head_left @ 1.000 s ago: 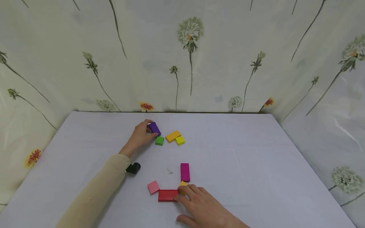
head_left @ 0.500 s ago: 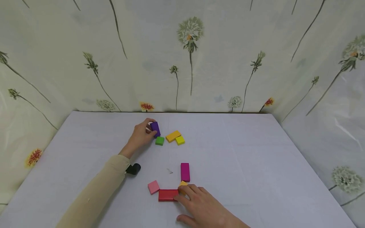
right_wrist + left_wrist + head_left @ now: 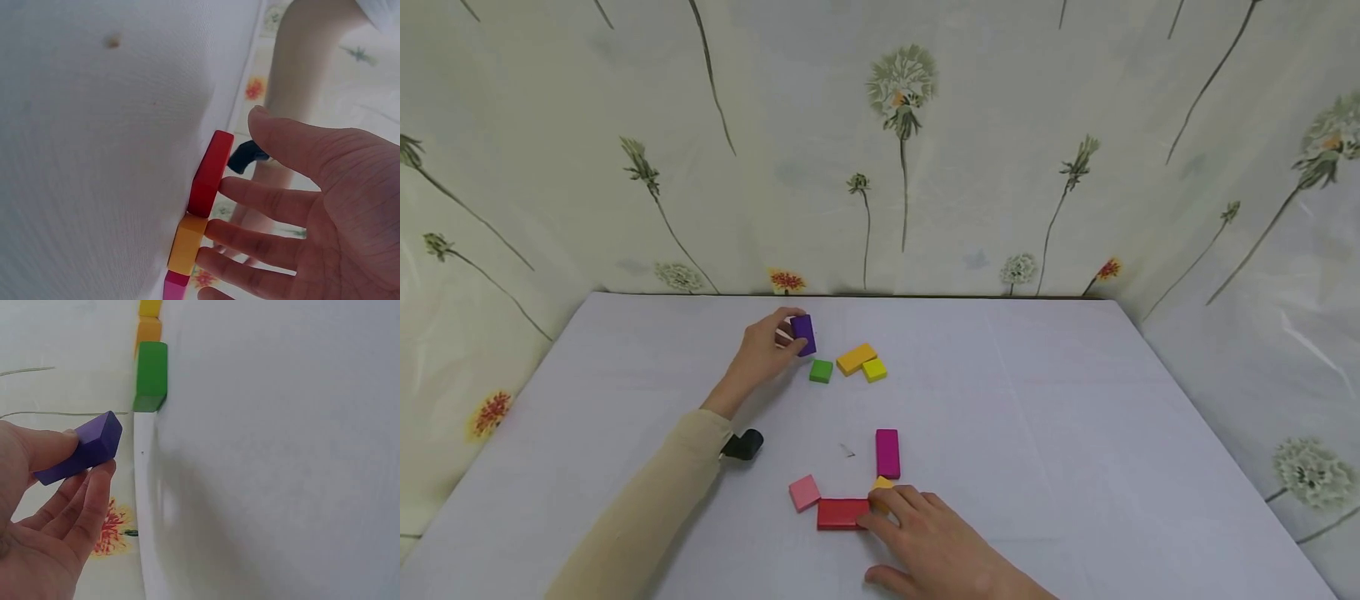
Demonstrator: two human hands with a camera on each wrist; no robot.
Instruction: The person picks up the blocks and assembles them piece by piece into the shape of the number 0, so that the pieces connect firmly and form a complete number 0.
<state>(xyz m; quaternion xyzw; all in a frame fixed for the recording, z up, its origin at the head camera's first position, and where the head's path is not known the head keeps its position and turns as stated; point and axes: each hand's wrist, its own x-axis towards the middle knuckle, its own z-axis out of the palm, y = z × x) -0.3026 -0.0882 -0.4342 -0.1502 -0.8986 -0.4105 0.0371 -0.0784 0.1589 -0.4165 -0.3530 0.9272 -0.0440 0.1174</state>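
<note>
In the head view my left hand (image 3: 763, 346) pinches a purple rectangular block (image 3: 802, 334) between thumb and fingers. The left wrist view shows this purple block (image 3: 89, 447) raised off the cloth, apart from the green block (image 3: 152, 376). That green block (image 3: 821, 371) lies just below and right of it on the table. My right hand (image 3: 936, 537) rests with extended fingertips at the red block (image 3: 841, 514) and the small yellow-orange block (image 3: 883, 482), its thumb held away. From the right wrist, the red block (image 3: 211, 175) and yellow-orange block (image 3: 187, 244) stand end to end.
An orange block (image 3: 856, 358) and a yellow block (image 3: 875, 370) touch right of the green one. A magenta block (image 3: 887, 453) and a pink block (image 3: 805, 492) lie nearer. A black device (image 3: 745, 445) sits at the left wrist. Flower-patterned cloth (image 3: 955, 167) rises behind the white table (image 3: 1037, 417).
My left hand has turned the purple block more upright, then drawn it slightly left and away from the green block. The right hand and the near blocks have stayed put.
</note>
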